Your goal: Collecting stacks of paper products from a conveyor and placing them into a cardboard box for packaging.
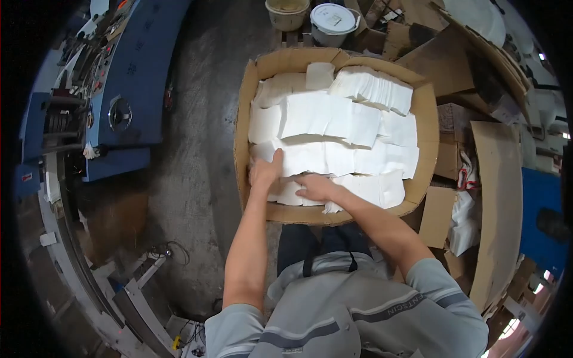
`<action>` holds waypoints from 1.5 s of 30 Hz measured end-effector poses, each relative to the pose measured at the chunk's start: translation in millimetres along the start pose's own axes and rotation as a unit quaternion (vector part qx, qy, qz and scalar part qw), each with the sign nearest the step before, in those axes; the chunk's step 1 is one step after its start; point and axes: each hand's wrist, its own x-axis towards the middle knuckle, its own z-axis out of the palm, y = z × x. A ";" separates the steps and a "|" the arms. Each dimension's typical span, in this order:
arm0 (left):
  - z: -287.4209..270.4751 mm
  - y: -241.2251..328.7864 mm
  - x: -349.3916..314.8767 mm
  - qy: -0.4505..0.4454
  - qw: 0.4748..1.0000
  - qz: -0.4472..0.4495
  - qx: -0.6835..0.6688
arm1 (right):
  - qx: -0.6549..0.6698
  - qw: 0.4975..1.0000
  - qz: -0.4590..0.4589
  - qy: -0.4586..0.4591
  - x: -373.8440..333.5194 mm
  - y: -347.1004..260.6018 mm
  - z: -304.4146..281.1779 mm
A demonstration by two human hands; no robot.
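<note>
A large open cardboard box (433, 140) stands before me, filled with rows of white paper stacks (316, 116), perhaps napkins or folded tissues. In its near left part is my left hand (264, 171), against the stacks by the left wall. Its thumb stands apart from the fingers, whose tips are partly hidden. Just to the right, my right hand (317, 187) reaches left over the nearest row, palm down, with fingers apart and touching the white stacks. Neither hand visibly grasps a stack.
A blue machine (140, 71) with a round metal fitting is at the left. Beyond the box stand a white lidded bucket (334, 21) and a beige bucket (286, 13). Cardboard pieces (495, 209) and boxes crowd the right side. Cables (179, 253) lie on the floor at left.
</note>
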 end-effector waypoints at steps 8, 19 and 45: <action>46.4 14.0 5.0 -0.140 0.937 0.116 -0.297 | 0.079 0.996 0.029 0.037 -48.6 1.1 24.2; 39.7 -4.2 34.2 -0.044 0.976 0.144 -0.156 | 0.062 0.995 0.029 0.072 -63.5 -34.5 9.2; 50.1 -134.2 -356.1 0.037 0.882 0.104 -0.458 | 0.195 0.939 -0.221 0.179 -197.1 -75.5 62.7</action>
